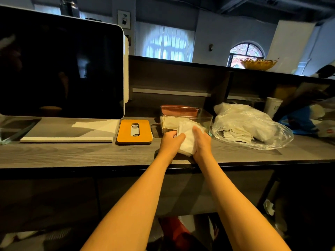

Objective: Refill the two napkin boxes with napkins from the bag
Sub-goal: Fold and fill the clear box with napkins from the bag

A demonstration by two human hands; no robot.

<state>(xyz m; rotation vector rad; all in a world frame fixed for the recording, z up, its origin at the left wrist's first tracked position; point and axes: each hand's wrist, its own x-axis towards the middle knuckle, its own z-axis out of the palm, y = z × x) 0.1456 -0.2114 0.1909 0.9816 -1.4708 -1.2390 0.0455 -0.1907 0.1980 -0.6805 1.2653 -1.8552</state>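
Both hands' grip clamped on napkin stack (187,140), long axis toward clear box (186,117)

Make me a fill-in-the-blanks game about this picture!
1. Both hands hold a stack of white ____.
2. The orange lid lies flat on the ____.
3. The plastic bag sits to the ____ of the clear box.
Answers: napkins, counter, right
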